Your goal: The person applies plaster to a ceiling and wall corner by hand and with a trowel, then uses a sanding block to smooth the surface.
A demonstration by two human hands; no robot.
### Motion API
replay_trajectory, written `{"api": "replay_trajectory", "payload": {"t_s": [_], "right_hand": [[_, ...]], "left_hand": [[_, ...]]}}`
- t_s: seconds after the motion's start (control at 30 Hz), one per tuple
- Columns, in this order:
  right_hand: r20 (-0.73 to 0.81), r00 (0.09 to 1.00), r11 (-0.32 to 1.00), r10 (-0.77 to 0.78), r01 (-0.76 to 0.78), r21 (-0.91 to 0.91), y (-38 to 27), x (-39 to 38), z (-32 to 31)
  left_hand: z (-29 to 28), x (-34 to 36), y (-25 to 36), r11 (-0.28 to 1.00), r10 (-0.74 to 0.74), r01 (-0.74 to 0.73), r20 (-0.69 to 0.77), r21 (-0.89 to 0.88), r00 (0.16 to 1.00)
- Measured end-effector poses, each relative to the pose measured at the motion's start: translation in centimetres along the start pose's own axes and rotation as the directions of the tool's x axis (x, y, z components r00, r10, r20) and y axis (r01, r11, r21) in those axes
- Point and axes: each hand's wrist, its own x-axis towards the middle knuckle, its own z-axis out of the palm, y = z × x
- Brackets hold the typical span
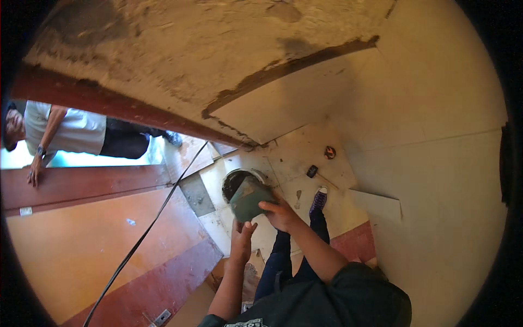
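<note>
A grey-green, wide, slightly bent-looking piece (251,201) with rounded corners and a pale brownish patch is held up in front of me. I cannot tell its exact kind. My right hand (279,212) grips its right edge, thumb on the upper face and fingers behind. Under its lower edge is my left hand (242,235), with fingertips hidden behind the piece and the thumb apart from it. Just beyond, partly covered by the piece, a round bucket (227,188) with a pale rim and dark inside stands on the floor.
A black-headed mallet (312,171) and an orange-black tape measure (330,152) lie on the tiled floor. A black cable (147,231) crosses at left, before an orange door (109,245). Another person (65,131) stands in the doorway. Large pale tiles (425,98) cover the right wall.
</note>
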Motion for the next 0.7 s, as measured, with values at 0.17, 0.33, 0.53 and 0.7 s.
{"api": "replay_trajectory", "payload": {"t_s": [0.17, 0.33, 0.53, 0.7], "right_hand": [[0.110, 0.986, 0.972, 0.129, -0.103, -0.213, -0.9, -1.7, 0.0], [0.213, 0.958, 0.874, 0.194, -0.070, -0.480, -5.5, -2.4, -0.2], [0.177, 0.964, 0.640, 0.198, 0.009, -0.768, -9.4, -2.8, -1.8], [0.127, 0.980, 0.489, 0.152, 0.037, -0.872, -12.2, -3.1, -4.5]], "left_hand": [[2.0, 0.5, 1.9, 0.995, 0.090, -0.093, -0.116, -0.020, 0.989], [1.6, 0.7, 2.3, 0.991, 0.070, -0.053, -0.138, 0.126, 0.988], [5.3, 1.5, 5.1, 0.965, -0.058, 0.046, 0.039, 0.258, 0.998], [7.6, 2.8, 3.6, 0.951, -0.113, 0.083, 0.085, 0.299, 0.990]]}}
